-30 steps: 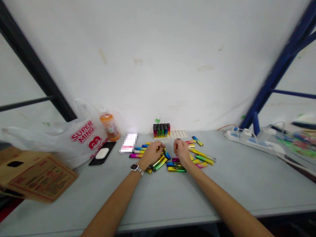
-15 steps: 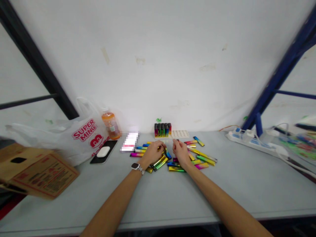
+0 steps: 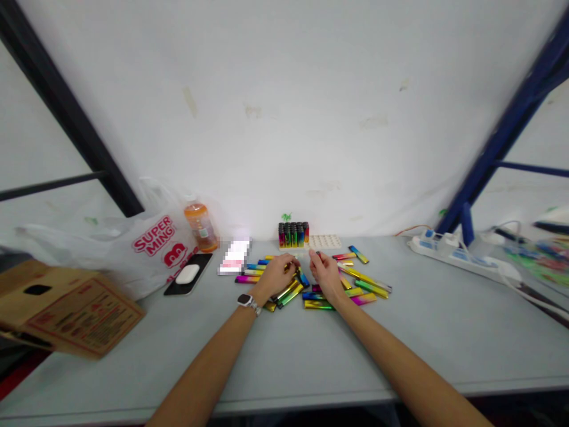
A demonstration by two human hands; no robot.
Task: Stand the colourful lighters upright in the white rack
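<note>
"How is the left hand (image 3: 278,276)?"
"Curled over loose lighters (image 3: 290,295); whether it grips any, one cannot tell"
"And the right hand (image 3: 326,275)?"
"Curled near it, grip equally unclear; upright lighters (image 3: 293,236) stand behind, in the tray (image 3: 325,241)"

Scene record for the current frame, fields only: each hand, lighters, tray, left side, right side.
left_hand: fingers bent, over the pile; grip unclear; left hand
left_wrist: watch
right_hand: fingers curled; contents hidden; right hand
loose_lighters: multicoloured, lying around both hands; loose lighters
tray: pale holed tray, upright lighters at left end, holes showing at right
left_side: cardboard box, plastic bag, orange bottle
right_side: white power strip
</note>
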